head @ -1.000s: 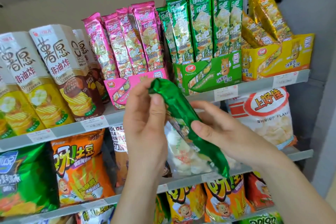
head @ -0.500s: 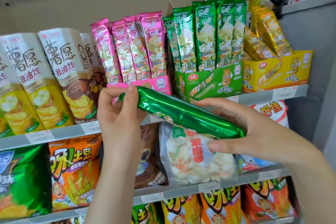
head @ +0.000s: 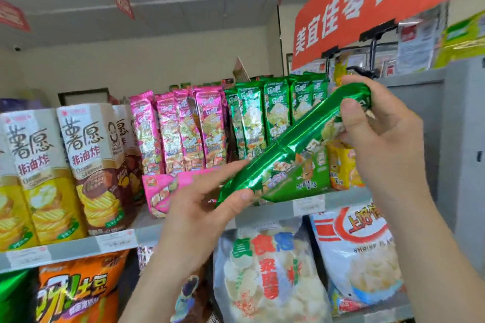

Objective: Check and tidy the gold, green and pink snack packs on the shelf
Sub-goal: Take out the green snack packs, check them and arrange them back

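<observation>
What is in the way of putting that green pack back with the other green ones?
Nothing I can see. The left hand and right hand hold the green pack slanted right in front of the standing green packs. A free slot doesn't show.

The long shiny green foil snack pack covers much of the green cardboard display tray. Behind the grip of the right hand, the yellow cardboard tray is mostly hidden. The fingers of the left hand are blurred.
</observation>
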{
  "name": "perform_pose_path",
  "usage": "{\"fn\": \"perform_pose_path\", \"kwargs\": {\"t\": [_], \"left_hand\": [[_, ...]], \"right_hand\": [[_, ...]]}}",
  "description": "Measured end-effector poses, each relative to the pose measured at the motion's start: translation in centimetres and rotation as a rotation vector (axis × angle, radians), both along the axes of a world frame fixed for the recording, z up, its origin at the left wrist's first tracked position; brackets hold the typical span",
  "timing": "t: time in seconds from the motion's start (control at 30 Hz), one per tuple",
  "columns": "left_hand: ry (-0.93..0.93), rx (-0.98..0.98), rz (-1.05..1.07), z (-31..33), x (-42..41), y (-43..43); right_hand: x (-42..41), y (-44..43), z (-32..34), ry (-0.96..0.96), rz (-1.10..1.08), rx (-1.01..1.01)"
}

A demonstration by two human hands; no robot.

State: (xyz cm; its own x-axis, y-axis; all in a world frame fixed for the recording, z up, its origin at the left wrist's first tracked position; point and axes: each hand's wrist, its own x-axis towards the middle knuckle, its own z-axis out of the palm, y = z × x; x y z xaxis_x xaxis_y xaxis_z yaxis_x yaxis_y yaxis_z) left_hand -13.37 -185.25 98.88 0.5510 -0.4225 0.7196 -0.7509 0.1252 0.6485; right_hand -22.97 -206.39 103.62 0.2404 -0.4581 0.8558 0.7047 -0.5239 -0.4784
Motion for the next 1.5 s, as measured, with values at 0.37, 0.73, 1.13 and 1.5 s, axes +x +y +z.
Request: {"fn": "perform_pose_path", "kwargs": {"t": [0.37,0.73,1.13,1.5], "left_hand": [[-0.455,0.214,0.162,4.8,-0.6,-3.2],[-0.811,0.754,0.532,16.2,4.7,-7.5],[-0.691,0.570,0.526,15.0,5.0,-7.2],[-0.754,0.460,0.515,14.0,5.0,-6.6]], "right_hand": [[-0.8,-0.6,7.6,-0.011,0.069,-0.217],[-0.8,-1.6,17.4,-0.508,-0.236,-0.209],[5.8,-0.5,19.3,-0.147,-0.460,-0.361],[6.0,0.0,18.7,-0.001,-0.520,-0.527]]}}
